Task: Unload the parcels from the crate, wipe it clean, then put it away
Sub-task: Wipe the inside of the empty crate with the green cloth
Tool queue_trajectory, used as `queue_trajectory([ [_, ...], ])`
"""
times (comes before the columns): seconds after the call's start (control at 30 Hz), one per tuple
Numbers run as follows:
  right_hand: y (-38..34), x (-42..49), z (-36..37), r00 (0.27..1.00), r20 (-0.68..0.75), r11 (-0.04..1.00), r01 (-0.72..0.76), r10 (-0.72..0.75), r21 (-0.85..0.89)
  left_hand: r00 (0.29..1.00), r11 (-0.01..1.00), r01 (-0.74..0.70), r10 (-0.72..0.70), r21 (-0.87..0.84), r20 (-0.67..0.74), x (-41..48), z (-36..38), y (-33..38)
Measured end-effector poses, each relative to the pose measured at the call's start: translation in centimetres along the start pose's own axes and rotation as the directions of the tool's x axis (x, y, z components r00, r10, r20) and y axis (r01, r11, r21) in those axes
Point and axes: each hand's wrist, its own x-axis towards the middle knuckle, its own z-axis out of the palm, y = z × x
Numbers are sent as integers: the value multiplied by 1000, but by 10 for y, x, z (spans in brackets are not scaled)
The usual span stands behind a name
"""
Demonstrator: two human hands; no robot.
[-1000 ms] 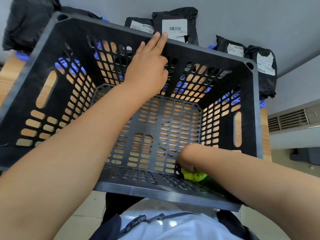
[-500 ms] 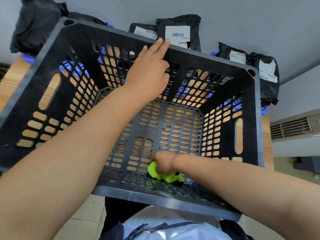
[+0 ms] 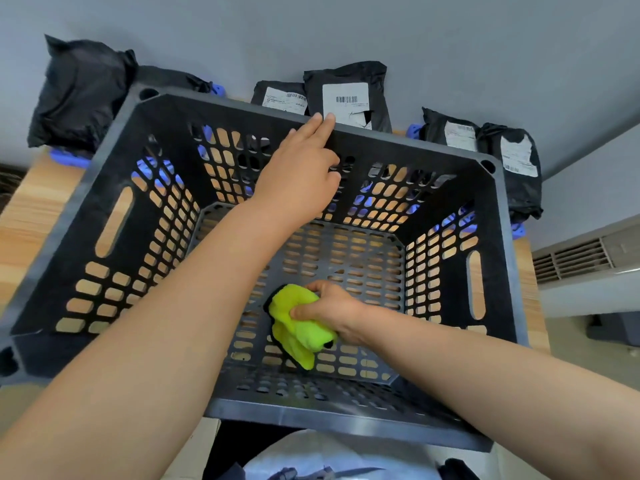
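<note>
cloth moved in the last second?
Yes. The green cloth, gripped by the right hand, has slid left and away from the near wall of the crate, toward the floor's middle.

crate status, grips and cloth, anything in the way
Left grip rests on crate far rim. Right grip holds yellow-green cloth on crate floor. Parcels out, against wall; nothing in the way.

Matt black plastic crate (image 3: 104, 188) — fuzzy yellow-green cloth (image 3: 298, 323) — wood-grain table (image 3: 31, 209)

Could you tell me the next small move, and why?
Probably sweep the cloth farther across the crate floor: the right hand grips it near the front, most of the floor lies beyond, and the left hand rests on the far wall.
</note>
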Motion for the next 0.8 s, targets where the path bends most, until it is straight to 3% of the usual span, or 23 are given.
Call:
queue_trajectory([
  [0.2, -19, -11, -3, 1000, -2, 965, -17, 19, 261, 989, 986, 23, 2, -166, 149, -3, -27, 0],
  [0.37, -38, -12, 2, 997, -42, 924, 77, -66, 374, 976, 981, 68, -28, -182, 216, -26, -58, -22],
  [0.47, -54, -15, 7, 989, -72, 865, 146, -127, 480, 957, 986, 140, -110, -94, 269, -51, -67, -41],
  [0.6, -89, -22, 27, 967, -105, 765, 249, -233, 594, 865, 962, 244, -273, 122, 420, -77, -68, -67],
  [0.67, -108, -26, 42, 957, -84, 740, 269, -278, 617, 834, 947, 310, -314, 85, 454, -85, -66, -80],
  [0.8, -136, -33, 67, 934, 35, 658, 224, -356, 719, 845, 867, 455, -350, -201, 403, -88, -71, -90],
])
